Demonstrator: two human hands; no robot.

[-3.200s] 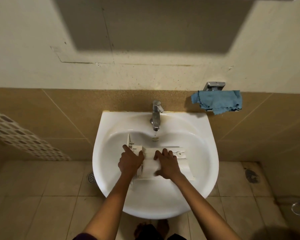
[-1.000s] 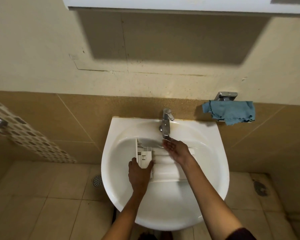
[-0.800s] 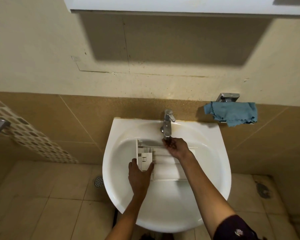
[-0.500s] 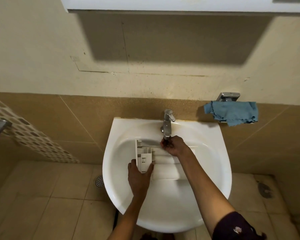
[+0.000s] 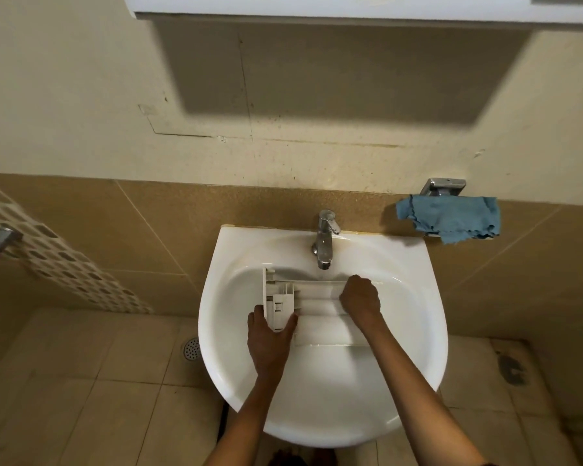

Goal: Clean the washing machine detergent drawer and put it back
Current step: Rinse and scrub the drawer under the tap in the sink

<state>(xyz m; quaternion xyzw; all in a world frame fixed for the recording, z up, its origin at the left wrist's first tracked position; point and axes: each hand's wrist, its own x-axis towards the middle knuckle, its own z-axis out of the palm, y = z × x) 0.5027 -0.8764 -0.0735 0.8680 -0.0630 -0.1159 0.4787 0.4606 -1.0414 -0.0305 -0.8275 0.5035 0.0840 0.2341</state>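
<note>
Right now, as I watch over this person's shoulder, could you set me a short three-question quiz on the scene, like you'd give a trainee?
1. True or false: the detergent drawer lies inside the washbasin, below the tap.
2. Where does the left hand grip the drawer?
A. its near left end
B. its far right end
C. nowhere; it rests on the basin rim
3. Fill in the missing word: the blue cloth hangs on the wall to the ___ of the tap.

Key: 1 true; 2 A; 3 right.
</note>
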